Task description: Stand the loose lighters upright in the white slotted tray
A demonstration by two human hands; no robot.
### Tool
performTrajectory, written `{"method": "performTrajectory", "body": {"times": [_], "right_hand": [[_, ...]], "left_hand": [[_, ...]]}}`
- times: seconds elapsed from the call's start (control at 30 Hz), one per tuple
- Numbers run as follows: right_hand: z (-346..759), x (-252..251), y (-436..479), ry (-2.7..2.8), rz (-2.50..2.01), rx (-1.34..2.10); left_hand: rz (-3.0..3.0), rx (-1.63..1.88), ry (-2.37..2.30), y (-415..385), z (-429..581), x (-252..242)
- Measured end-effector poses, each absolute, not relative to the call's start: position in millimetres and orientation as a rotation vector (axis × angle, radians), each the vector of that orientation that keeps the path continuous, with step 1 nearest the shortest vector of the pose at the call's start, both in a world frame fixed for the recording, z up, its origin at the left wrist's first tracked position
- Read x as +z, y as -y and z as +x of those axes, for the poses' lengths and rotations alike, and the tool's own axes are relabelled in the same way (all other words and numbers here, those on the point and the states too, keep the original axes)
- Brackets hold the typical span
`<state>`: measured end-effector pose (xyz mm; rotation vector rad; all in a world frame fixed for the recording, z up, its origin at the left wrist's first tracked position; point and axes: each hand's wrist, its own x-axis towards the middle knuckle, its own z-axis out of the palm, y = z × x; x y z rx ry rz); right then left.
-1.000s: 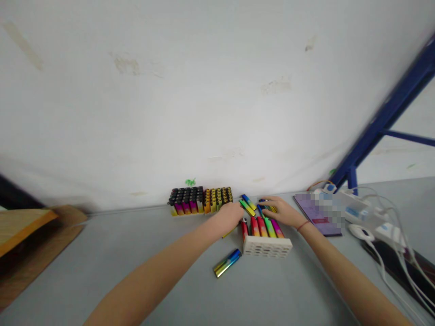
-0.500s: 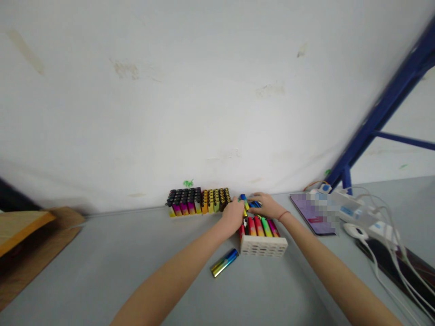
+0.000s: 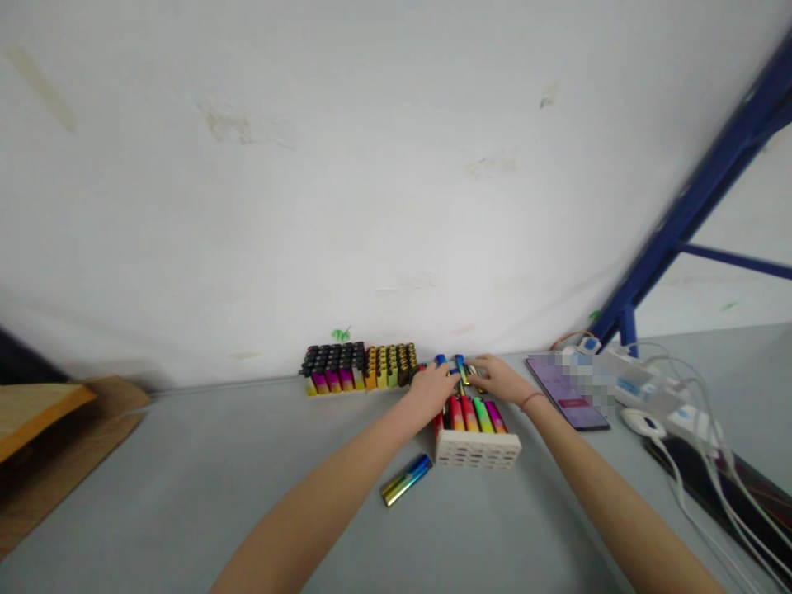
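Observation:
Both my hands reach to the far side of a grey table. My left hand is closed around upright coloured lighters behind a white perforated tray. My right hand meets it from the right, fingers curled on the same bunch of lighters. Several red, green and pink lighters stand in the tray. One blue-to-gold lighter lies loose on the table, left of the tray.
A full block of black-topped lighters stands against the white wall. A phone, a power strip and white cables lie at the right beside a blue metal frame. Brown cardboard lies at the left.
My hands have closed in on the loose lighters behind the tray and gathered them upright between them. The view shifted slightly.

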<state>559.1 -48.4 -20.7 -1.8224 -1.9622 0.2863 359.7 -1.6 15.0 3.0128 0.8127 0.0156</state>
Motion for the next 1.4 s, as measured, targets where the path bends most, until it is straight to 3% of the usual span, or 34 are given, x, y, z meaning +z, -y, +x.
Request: {"method": "performTrajectory", "body": {"times": [0.53,0.73,0.87,1.13,1.27,1.4], "right_hand": [[562.1,-22.2,49.6,2.083,-1.737,0.288],[568.6,-13.3,59.9,2.012,-1.800,0.470],[561.0,-13.2,56.1,1.963,-1.821,0.362],[551.3,2.7,94.8,1.638,-1.685,0.503],[534.5,19.9,139.6,1.870,-1.505,0.715],[513.3,18.8,163.2,1.984,-1.566,0.657]], "left_hand": [[3.017,0.088,-0.854,-5.0,363.9,11.0],[2.988,0.035,-0.876,-7.1,363.7,14.7],[2.969,0.046,-0.913,-8.3,369.8,14.1],[2.917,0.200,-0.574,-4.7,301.6,33.4],[2.878,0.155,-0.291,16.8,247.2,30.3],[2.905,0.041,-0.271,38.0,229.3,3.5]]}}
